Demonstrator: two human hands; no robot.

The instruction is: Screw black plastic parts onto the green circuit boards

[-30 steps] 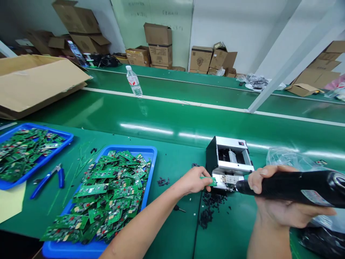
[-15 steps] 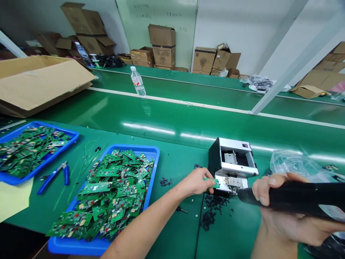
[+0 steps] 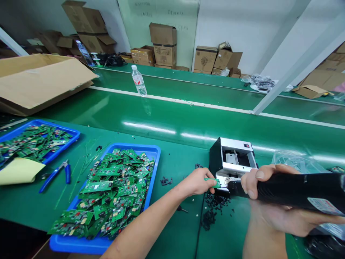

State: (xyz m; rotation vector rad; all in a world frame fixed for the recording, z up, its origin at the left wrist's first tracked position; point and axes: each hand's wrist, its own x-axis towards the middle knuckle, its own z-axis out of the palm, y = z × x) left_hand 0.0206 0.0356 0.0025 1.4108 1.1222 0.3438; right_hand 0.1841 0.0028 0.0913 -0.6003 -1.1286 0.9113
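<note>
Two hands are at work on a silver-and-black bench machine (image 3: 231,158) on a green desk (image 3: 172,162). The step in hand looks like driver work at the machine's front plate, with a board held up to it. The next move seems to call for a steady tool tip and the board kept square to the plate.

Left hand (image 3: 198,181): fingers (image 3: 208,180) are closed to a narrow pinch on a small green circuit board (image 3: 212,182). The board sits at the front plate, touching or just beside it; can't tell which.

Right hand (image 3: 277,216): fingers (image 3: 285,221) wrap around the body of a black electric screwdriver (image 3: 296,190), thumb on top, held level. Its tip points at the front plate, right by the board; the exact contact is hidden.

Around them: black plastic bits (image 3: 211,212) lie scattered on the desk below the machine, and a clear plastic bag (image 3: 293,158) sits behind the tool. To the left, a blue tray (image 3: 157,158) is piled with green circuit boards, with blue-handled side cutters (image 3: 56,176) beyond it, beside a second blue tray (image 3: 56,126).
</note>
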